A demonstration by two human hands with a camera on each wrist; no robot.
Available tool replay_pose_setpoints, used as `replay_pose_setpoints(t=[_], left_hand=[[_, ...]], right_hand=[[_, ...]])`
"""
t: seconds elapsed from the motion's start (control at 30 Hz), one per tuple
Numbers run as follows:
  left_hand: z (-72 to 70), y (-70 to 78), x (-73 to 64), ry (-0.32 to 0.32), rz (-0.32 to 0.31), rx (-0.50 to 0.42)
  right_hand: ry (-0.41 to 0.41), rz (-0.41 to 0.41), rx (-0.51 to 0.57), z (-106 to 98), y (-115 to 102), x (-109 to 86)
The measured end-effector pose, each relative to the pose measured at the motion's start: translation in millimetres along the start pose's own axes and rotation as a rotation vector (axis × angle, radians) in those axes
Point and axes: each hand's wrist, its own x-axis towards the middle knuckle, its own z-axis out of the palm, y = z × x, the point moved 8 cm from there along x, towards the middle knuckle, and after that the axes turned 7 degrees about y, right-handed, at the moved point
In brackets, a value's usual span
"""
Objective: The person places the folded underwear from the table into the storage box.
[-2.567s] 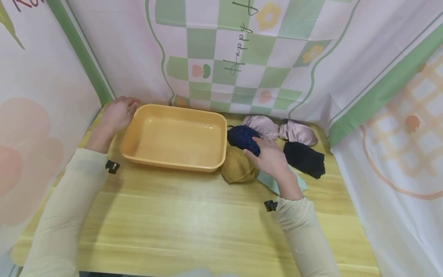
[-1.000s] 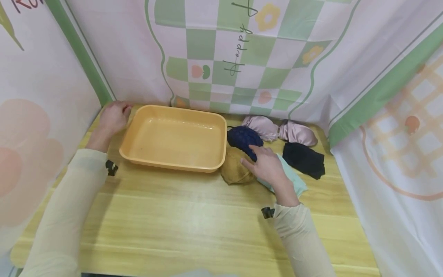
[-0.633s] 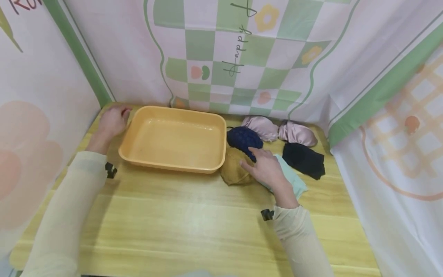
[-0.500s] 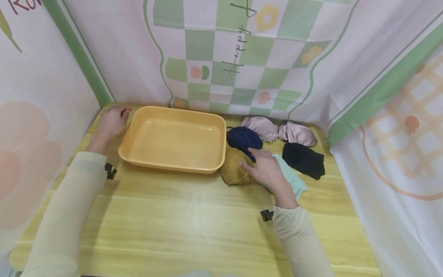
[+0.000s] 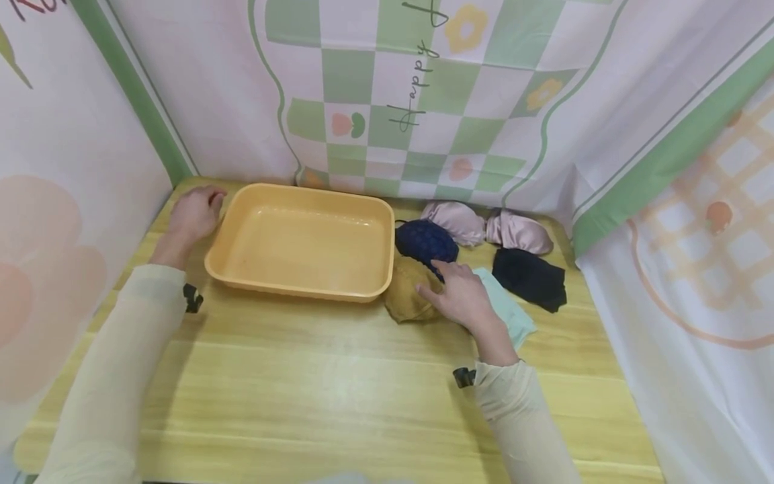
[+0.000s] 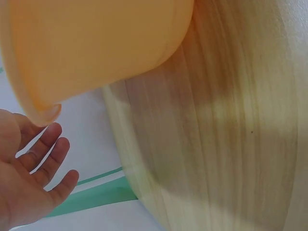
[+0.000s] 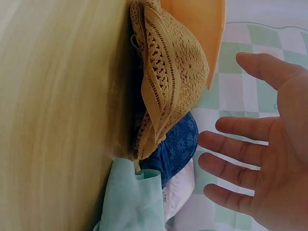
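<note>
Spread and empty, the right grip hovers above a brown bra likely best pinched by its nearest edge.

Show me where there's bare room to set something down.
Widest free patch: the table in front of the yellow tray, between left sleeve and right sleeve; the tray's floor is bare too. Crowded: right of the tray, where mustard bra, navy bra, pink bra, mint cloth and black cloth lie close together. The right grip hovers there.

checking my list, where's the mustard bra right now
In the head view, the mustard bra lies right of the yellow tray, in front of the navy bra and near the right hand.
</note>
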Motion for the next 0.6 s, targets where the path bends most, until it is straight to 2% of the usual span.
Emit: replay_pose_setpoints(t=[0.6], left_hand=[[15.6, -10.4, 1.3, -0.058, -0.06, -0.016]], right_hand=[[-0.013, 0.004, 0.013, 11, -2, -1.5]])
